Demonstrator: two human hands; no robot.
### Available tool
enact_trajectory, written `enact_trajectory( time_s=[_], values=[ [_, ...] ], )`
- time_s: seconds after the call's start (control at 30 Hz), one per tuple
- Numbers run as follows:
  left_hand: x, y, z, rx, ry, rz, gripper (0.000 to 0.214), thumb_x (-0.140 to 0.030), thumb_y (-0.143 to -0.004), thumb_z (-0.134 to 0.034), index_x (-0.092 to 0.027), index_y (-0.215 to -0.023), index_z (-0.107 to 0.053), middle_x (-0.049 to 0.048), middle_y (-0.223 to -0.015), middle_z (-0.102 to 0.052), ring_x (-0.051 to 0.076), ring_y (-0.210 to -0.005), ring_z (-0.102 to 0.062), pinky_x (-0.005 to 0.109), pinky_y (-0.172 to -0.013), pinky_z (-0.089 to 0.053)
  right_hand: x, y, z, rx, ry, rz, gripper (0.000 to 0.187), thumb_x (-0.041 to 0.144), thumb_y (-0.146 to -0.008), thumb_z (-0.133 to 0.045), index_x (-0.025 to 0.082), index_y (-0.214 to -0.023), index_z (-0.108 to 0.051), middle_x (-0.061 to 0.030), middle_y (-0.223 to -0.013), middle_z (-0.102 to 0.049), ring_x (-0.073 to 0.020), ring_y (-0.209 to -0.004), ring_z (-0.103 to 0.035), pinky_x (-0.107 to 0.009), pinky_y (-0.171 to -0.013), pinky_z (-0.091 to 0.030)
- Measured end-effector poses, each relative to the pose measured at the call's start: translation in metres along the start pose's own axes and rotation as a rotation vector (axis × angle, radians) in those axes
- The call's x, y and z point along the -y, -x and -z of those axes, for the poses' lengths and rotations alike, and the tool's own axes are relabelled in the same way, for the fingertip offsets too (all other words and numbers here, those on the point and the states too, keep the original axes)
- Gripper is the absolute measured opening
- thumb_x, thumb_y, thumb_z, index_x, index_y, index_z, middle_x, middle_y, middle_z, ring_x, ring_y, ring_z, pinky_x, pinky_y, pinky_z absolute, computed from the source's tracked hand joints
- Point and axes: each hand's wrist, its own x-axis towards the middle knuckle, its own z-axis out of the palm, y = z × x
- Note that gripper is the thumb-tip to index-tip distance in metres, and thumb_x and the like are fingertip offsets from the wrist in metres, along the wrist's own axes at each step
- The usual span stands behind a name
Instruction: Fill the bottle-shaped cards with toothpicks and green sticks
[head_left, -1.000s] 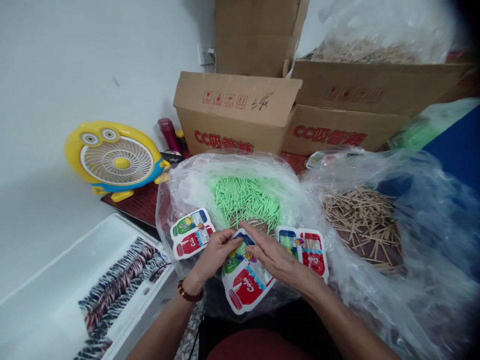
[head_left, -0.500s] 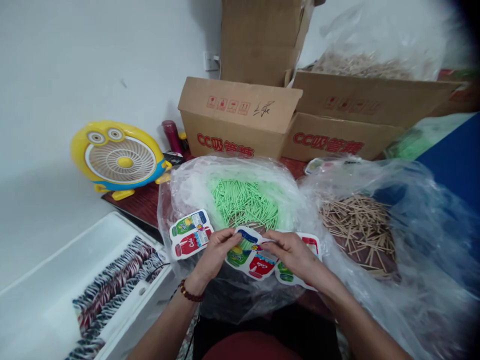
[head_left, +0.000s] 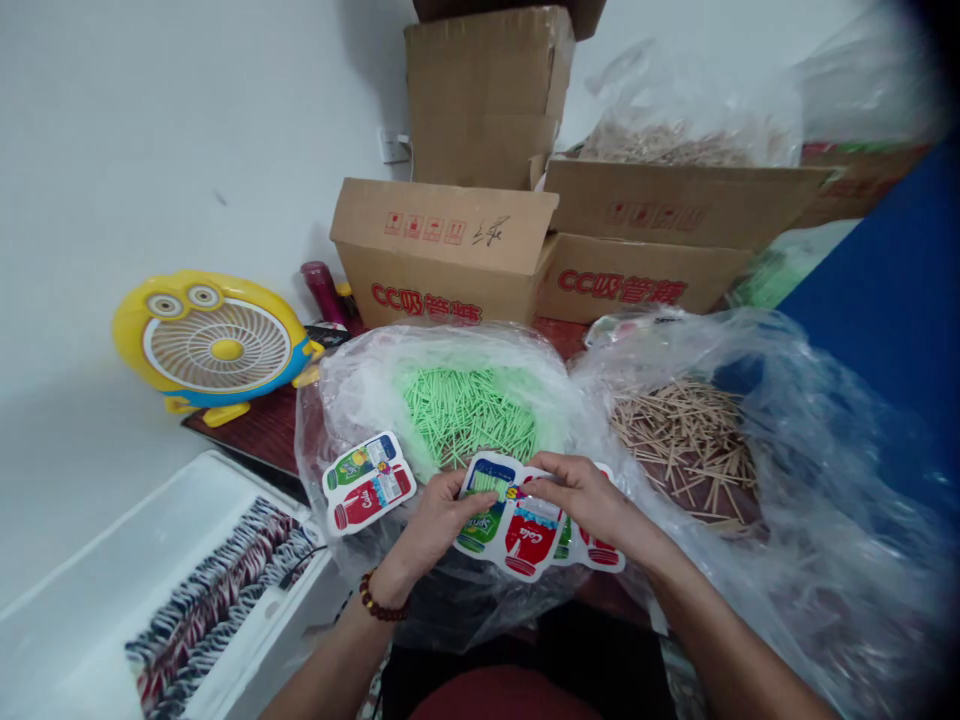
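Between my two hands is a flat jar-shaped candy packet [head_left: 531,530], printed with a green Sprite jar and a red Cola jar. My left hand [head_left: 431,525] pinches its left side, thumb on the front; light green sticks show in the window by that thumb. My right hand [head_left: 589,500] grips the upper right part, fingers over the top edge. A second packet [head_left: 604,553] of the same print lies partly hidden beneath my right hand. Another matching packet [head_left: 369,483] rests on the clear plastic at left. Just beyond my hands, green candy sticks [head_left: 472,410] fill an open plastic bag.
Brown sticks [head_left: 690,440] lie in a second plastic bag [head_left: 832,400] at right. A white foam box [head_left: 247,625] at lower left holds rows of packets. A yellow fan [head_left: 225,350] and cardboard boxes [head_left: 442,255] stand behind.
The camera view has shifted, so the background sits further left. The held packet now faces me more squarely, and green sticks show more plainly in its Sprite window. Both hands keep hold of it.
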Motion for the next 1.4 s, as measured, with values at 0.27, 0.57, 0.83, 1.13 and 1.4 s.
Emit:
enact_trajectory(
  time_s=[0.27, 0.57, 0.83, 1.13, 1.4],
  values=[
    [0.003, -0.003, -0.015, 0.048, 0.083, 0.057, 0.037, -0.023, -0.067, -0.079, -0.016, -0.101, -0.068, 0.0041, -0.087, -0.075, 0.018, -0.073, -0.068, 0.029, -0.071, -0.053, -0.014, 0.005, 0.013, -0.07, -0.017, -0.019, 0.019, 0.037, -0.079, -0.06, 0.018, -0.081, -0.065, 0.0023, -0.065, -0.062, -0.012, -0.057, -0.054, -0.022, -0.052, -0.038],
    [0.006, -0.013, -0.031, 0.001, -0.032, 0.109, 0.026, -0.028, -0.066, -0.079, -0.013, -0.086, -0.072, 0.0045, -0.075, -0.076, 0.019, -0.061, -0.068, 0.029, -0.06, -0.055, -0.026, 0.014, 0.032, -0.113, -0.008, -0.008, 0.019, 0.035, -0.08, -0.059, 0.017, -0.079, -0.064, 0.0025, -0.065, -0.061, -0.0109, -0.057, -0.052, -0.021, -0.052, -0.036],
    [0.004, -0.017, -0.043, 0.02, -0.026, 0.111, 0.029, -0.027, -0.066, -0.08, -0.01, -0.089, -0.073, 0.0067, -0.081, -0.076, 0.019, -0.068, -0.068, 0.032, -0.071, -0.055, -0.034, 0.022, 0.044, -0.133, 0.001, 0.031, 0.017, 0.033, -0.08, -0.06, 0.017, -0.074, -0.062, 0.004, -0.062, -0.057, -0.0105, -0.058, -0.05, -0.02, -0.053, -0.036],
    [0.005, -0.014, -0.081, -0.002, -0.127, -0.021, 0.047, -0.027, -0.065, -0.08, -0.018, -0.107, -0.061, 0.0017, -0.091, -0.072, 0.017, -0.077, -0.065, 0.026, -0.072, -0.052, -0.034, 0.039, 0.038, -0.143, -0.046, 0.082, 0.014, 0.029, -0.08, -0.06, 0.016, -0.076, -0.063, 0.0036, -0.065, -0.056, -0.01, -0.059, -0.048, -0.021, -0.055, -0.034],
    [0.017, -0.011, -0.086, 0.023, -0.347, -0.051, 0.023, -0.032, -0.074, -0.071, -0.014, -0.089, -0.07, 0.0022, -0.078, -0.073, 0.019, -0.069, -0.064, 0.026, -0.067, -0.05, -0.04, 0.049, 0.04, -0.184, 0.089, 0.102, 0.027, 0.037, -0.082, -0.062, 0.015, -0.066, -0.059, 0.0056, -0.058, -0.045, -0.0081, -0.056, -0.039, -0.02, -0.05, -0.027]
  ],
)
